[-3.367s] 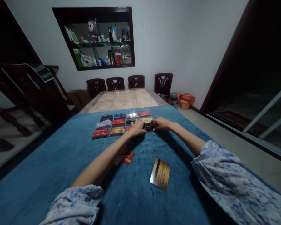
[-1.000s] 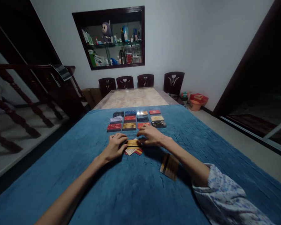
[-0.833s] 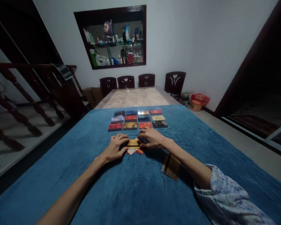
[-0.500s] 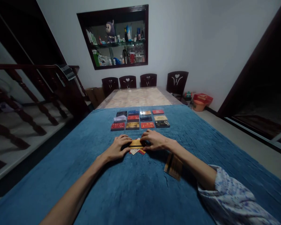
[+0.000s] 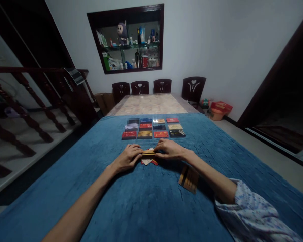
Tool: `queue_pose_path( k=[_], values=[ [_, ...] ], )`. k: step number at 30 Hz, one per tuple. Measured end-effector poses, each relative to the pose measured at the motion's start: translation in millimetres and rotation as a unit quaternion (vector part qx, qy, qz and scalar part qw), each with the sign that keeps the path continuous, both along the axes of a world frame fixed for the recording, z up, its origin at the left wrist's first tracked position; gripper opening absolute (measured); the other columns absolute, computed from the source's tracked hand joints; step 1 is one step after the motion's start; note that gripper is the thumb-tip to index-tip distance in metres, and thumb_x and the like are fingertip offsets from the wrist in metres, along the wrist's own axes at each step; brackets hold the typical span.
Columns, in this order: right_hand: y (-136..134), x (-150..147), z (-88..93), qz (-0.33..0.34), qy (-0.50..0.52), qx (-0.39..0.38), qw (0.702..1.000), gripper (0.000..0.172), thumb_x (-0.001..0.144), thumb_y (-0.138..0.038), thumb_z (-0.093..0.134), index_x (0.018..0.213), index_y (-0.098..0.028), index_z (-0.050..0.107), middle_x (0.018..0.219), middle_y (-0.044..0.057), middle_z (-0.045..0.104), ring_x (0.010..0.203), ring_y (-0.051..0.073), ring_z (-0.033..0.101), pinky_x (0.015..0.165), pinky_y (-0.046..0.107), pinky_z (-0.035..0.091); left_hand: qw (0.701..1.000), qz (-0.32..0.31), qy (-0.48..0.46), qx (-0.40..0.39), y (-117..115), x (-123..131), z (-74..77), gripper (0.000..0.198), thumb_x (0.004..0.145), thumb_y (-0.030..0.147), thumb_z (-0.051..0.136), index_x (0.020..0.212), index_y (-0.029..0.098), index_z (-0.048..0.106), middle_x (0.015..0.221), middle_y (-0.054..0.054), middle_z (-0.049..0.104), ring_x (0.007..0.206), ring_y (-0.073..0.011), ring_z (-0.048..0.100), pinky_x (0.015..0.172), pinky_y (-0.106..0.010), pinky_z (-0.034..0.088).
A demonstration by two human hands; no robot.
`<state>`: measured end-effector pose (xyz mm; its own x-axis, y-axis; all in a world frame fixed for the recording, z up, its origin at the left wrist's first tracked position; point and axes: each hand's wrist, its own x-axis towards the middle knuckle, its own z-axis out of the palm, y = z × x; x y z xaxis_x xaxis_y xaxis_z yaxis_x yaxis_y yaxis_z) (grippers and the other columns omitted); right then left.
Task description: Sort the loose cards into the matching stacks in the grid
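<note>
Between my two hands is a gold card [image 5: 148,153] with a dark stripe, gripped by its short ends and tilted so that it looks narrow. My left hand [image 5: 128,157] is closed on its left end, my right hand [image 5: 168,149] on its right end. Beneath it a white card [image 5: 146,161] and a red card [image 5: 154,162] lie crossed on the blue cloth [image 5: 131,201]. Another gold card [image 5: 189,179] with a dark stripe lies apart, below my right forearm. Whether more cards lie under the held one is hidden.
Beyond my hands stand rows of card stacks, among them a red stack [image 5: 129,135], a gold stack [image 5: 144,134] and a black stack [image 5: 177,133]. The marble tabletop [image 5: 148,104] shows past the cloth. Dark chairs [image 5: 194,88] stand against the far wall.
The gold card between my hands has tipped up from showing its broad face to a thin strip. My fingers have closed in on its ends. The view has shifted slightly.
</note>
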<state>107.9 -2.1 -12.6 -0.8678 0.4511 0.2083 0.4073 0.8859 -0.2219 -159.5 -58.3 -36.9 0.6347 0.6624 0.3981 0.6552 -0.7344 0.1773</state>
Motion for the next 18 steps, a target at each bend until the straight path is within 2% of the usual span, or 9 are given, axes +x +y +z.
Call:
queue_pose_path(
  k=[6,11,15,18],
  values=[
    [0.3,-4.9,-5.7,-0.025,0.032,0.044,0.998,0.031,0.099,-0.027,0.046,0.095,-0.019,0.076,0.084,0.008,0.073,0.082,0.018,0.060,0.069,0.028,0.041,0.997,0.034,-0.065,0.025,3.4,1.8,-3.3,0.027,0.101,0.024,0.043,0.100,0.017,0.069,0.094,-0.008,0.072,0.095,-0.0194,0.064,0.085,-0.034,0.049],
    [1.4,-11.7,-15.9,-0.095,0.049,0.081,0.991,0.031,0.099,-0.026,0.046,0.087,-0.018,0.074,0.083,0.008,0.070,0.083,0.017,0.060,0.068,0.026,0.039,0.989,0.063,-0.131,0.021,10.8,-0.1,-14.6,0.021,0.096,0.018,0.049,0.102,0.016,0.070,0.093,-0.008,0.072,0.084,-0.0178,0.065,0.078,-0.032,0.053],
    [-1.4,-15.9,-19.8,-0.134,0.061,0.073,0.986,0.023,0.097,-0.022,0.050,0.107,-0.020,0.071,0.091,0.008,0.070,0.084,0.017,0.060,0.071,0.027,0.041,0.982,0.092,-0.162,-0.010,13.5,1.0,-19.7,0.022,0.091,0.015,0.056,0.109,0.017,0.069,0.097,-0.006,0.073,0.088,-0.0178,0.068,0.083,-0.032,0.055],
    [-6.6,-18.4,-17.4,-0.160,0.051,0.055,0.984,0.029,0.093,-0.016,0.055,0.120,-0.021,0.065,0.098,0.008,0.070,0.087,0.018,0.061,0.073,0.027,0.041,0.980,0.104,-0.171,-0.023,13.9,3.0,-21.1,0.028,0.088,0.013,0.059,0.114,0.018,0.067,0.104,-0.006,0.072,0.095,-0.0187,0.068,0.089,-0.034,0.056]
  ],
)
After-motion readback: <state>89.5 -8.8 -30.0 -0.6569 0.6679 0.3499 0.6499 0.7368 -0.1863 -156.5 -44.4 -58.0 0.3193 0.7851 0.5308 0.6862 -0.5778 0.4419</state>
